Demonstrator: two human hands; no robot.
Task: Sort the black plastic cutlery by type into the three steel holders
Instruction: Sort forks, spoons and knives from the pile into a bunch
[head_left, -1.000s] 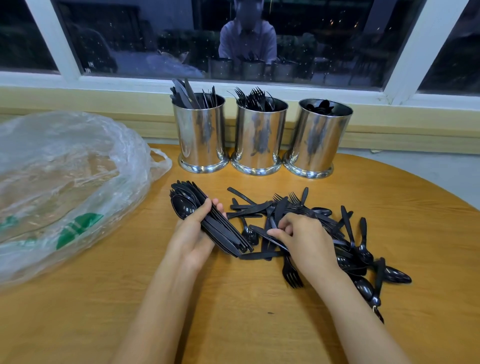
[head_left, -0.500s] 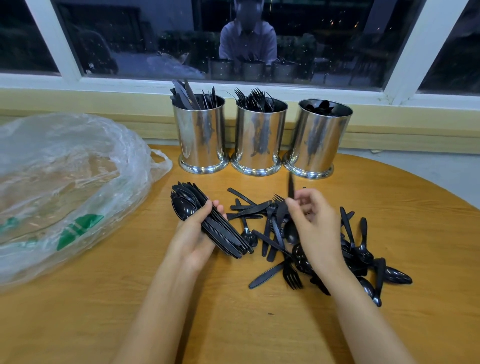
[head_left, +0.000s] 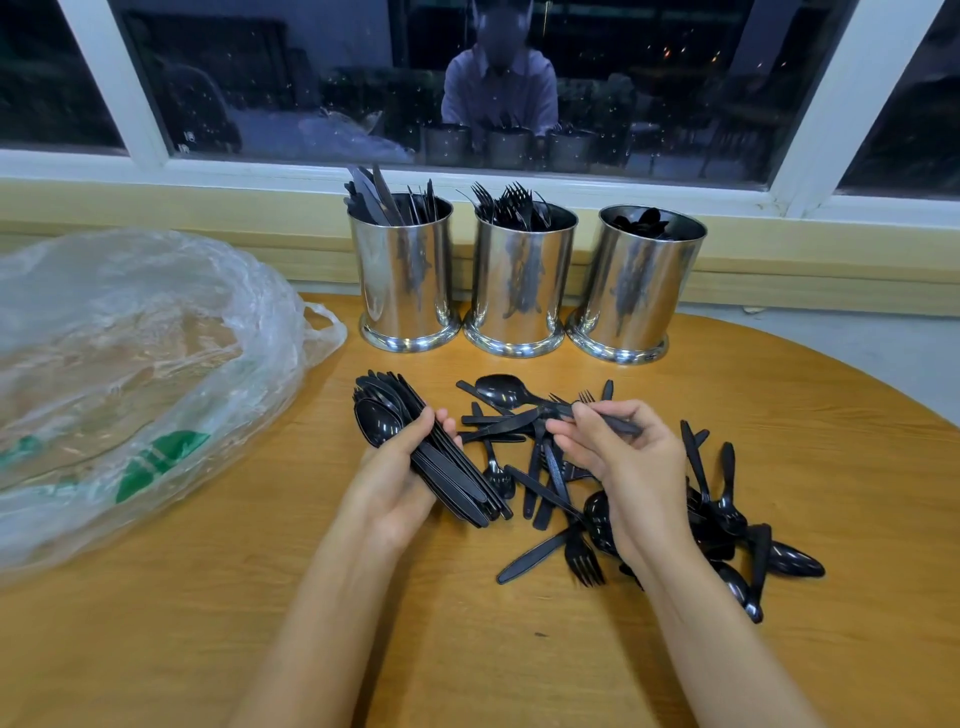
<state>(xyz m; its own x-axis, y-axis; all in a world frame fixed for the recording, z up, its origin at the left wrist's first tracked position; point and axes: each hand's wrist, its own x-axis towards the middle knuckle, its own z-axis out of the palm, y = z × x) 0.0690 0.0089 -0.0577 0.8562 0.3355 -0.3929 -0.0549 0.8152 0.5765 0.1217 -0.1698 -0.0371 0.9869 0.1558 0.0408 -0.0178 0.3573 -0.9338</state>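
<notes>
Three steel holders stand in a row at the table's far edge: the left holder (head_left: 402, 280) has knives, the middle holder (head_left: 522, 291) forks, the right holder (head_left: 641, 296) spoons. My left hand (head_left: 400, 483) grips a stack of black spoons (head_left: 410, 441), bowls pointing up-left. My right hand (head_left: 621, 457) pinches the handle of a single black spoon (head_left: 501, 391), held level with its bowl toward the left, above the loose pile of cutlery (head_left: 701, 519). The pile lies on the wooden table (head_left: 467, 649) and mixes forks, knives and spoons.
A large crumpled clear plastic bag (head_left: 130, 374) covers the table's left side. A window sill and dark window run behind the holders. The round table's edge curves away at the right.
My right hand lifted a spoon out of the pile, first upright, then turned it level with its bowl to the left, closer to the stack. My left hand kept still.
</notes>
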